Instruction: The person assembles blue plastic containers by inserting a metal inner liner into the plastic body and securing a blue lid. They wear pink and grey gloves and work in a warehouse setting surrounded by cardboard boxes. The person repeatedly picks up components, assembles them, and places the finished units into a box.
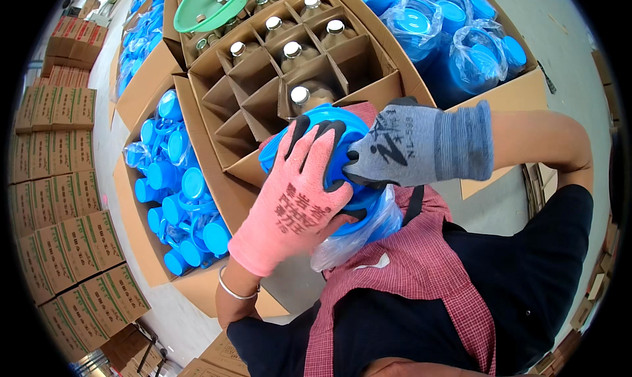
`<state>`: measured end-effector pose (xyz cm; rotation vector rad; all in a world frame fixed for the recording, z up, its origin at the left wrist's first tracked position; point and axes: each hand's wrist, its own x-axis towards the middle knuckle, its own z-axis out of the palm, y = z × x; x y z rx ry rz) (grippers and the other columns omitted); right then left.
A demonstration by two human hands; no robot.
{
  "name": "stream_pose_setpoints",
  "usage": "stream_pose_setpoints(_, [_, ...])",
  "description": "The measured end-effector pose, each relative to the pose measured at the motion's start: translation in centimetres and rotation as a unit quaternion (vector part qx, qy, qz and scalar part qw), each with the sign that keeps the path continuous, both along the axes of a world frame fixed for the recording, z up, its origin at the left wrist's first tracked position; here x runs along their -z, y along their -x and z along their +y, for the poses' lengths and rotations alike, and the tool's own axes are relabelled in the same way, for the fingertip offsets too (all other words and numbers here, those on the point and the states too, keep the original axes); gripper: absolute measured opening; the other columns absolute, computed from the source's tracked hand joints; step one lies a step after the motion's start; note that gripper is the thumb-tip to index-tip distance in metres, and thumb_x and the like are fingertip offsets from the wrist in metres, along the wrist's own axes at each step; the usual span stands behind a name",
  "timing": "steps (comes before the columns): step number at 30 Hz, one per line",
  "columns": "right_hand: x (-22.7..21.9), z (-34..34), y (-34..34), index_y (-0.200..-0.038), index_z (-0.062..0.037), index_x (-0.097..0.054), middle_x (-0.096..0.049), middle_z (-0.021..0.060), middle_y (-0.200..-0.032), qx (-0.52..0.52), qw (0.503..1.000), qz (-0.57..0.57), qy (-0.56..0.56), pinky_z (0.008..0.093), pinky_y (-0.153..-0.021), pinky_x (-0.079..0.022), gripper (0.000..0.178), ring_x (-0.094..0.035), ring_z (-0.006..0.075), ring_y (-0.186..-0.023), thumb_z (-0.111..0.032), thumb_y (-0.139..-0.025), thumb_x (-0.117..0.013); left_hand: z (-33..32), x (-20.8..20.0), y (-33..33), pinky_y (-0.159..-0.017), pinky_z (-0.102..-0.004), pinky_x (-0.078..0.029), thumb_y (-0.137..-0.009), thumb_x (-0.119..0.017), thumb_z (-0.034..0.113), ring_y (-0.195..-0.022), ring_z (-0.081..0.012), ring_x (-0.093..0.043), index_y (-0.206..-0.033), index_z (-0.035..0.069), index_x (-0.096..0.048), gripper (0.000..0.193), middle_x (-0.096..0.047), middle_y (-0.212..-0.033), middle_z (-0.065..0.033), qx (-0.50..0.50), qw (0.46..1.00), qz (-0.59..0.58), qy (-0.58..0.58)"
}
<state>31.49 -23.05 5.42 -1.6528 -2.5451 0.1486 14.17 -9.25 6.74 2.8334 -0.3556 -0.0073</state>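
Grey floor [571, 54] carrying stacked brown cartons [59, 196] at frame left and a small dark object [548, 78] at upper right

Open room: near-left cells of the divided carton [388, 84], entry from above; one more open cell on its right side. Cardboard dividers [337, 67] wall off each cell, sideways blocked low down. Capped glass bottles [300, 95] poke up in middle and far cells. Green basin [191, 18] overhangs far-left corner. Blue bucket [326, 117], with left hand [286, 196] and right hand [398, 143] on it, blocks part of carton's near edge; loose plastic bag [329, 248] below. Left carton [131, 225] heaped with blue cups [174, 209], right carton [507, 104] with bagged blue buckets [474, 67]: tight. Floor [487, 206] gap beneath right forearm.
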Motion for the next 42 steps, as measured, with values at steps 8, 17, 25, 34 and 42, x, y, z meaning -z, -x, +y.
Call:
stream_pose_setpoints(8, [0.2, 1.9, -0.2, -0.096, -0.0119, -0.067, -0.067, 0.0111, -0.085, -0.069, 0.98, 0.039, 0.182, 0.0397, -0.069, -0.054, 0.013, -0.068, 0.0273, -0.079, -0.019, -0.087, -0.06, 2.2, 0.3, 0.3, -0.112, -0.0581, -0.028, -0.059, -0.082, 0.028, -0.126, -0.0428, -0.041, -0.092, 0.02, -0.065, 0.038, -0.042, -0.135, -0.0214, 0.039, 0.996, 0.029, 0.078])
stream_pose_setpoints(17, [2.8, 0.4, 1.4, -0.086, -0.0136, -0.065, -0.066, 0.0086, -0.078, 0.039, 0.998, 0.045, 0.022, 0.0397, -0.065, -0.054, 0.009, -0.068, 0.0261, -0.073, -0.021, -0.084, -0.06, 1.8, 0.2, -0.1, -0.114, -0.0589, -0.024, -0.055, -0.082, 0.02, -0.13, -0.0442, -0.037, -0.101, 0.024, -0.068, 0.048, -0.038, -0.14, -0.0194, 0.02, 0.997, 0.052, 0.055])
stream_pose_setpoints(25, [1.1, 0.4, 1.3, -0.089, -0.0154, -0.066, -0.066, 0.0093, -0.081, 0.052, 0.998, -0.004, 0.022, 0.0396, -0.07, -0.054, 0.01, -0.068, 0.0257, -0.077, -0.019, -0.085, -0.058, 1.8, 0.0, -0.2, -0.114, -0.0579, -0.025, -0.057, -0.082, 0.023, -0.129, -0.0442, -0.039, -0.098, 0.019, -0.067, 0.044, -0.04, -0.139, -0.022, 0.039, 0.998, 0.037, 0.021])
stream_pose_setpoints(34, [2.3, -0.8, 1.3, -0.121, -0.0115, -0.051, -0.054, 0.0149, -0.113, 0.005, 0.967, 0.248, 0.064, 0.0447, -0.083, -0.051, 0.04, -0.061, 0.0347, -0.097, -0.025, -0.085, -0.063, 0.4, -0.8, 2.1, -0.107, -0.055, -0.034, -0.069, -0.08, 0.03, -0.124, -0.045, -0.044, -0.126, 0.015, -0.054, 0.065, -0.041, -0.139, -0.0213, -0.14, 0.985, 0.069, -0.076])
stream_pose_setpoints(42, [3.5, -0.9, 2.2, -0.134, -0.0127, -0.043, -0.049, 0.0166, -0.12, 0.037, 0.965, 0.243, 0.091, 0.0465, -0.086, -0.051, 0.058, -0.059, 0.0356, -0.106, -0.029, -0.083, -0.065, 1.4, 0.4, 2.4, -0.109, -0.0559, -0.032, -0.06, -0.082, 0.025, -0.127, -0.0464, -0.04, -0.097, 0.012, -0.062, 0.044, -0.041, -0.137, -0.0244, -0.094, 0.995, 0.013, -0.018])
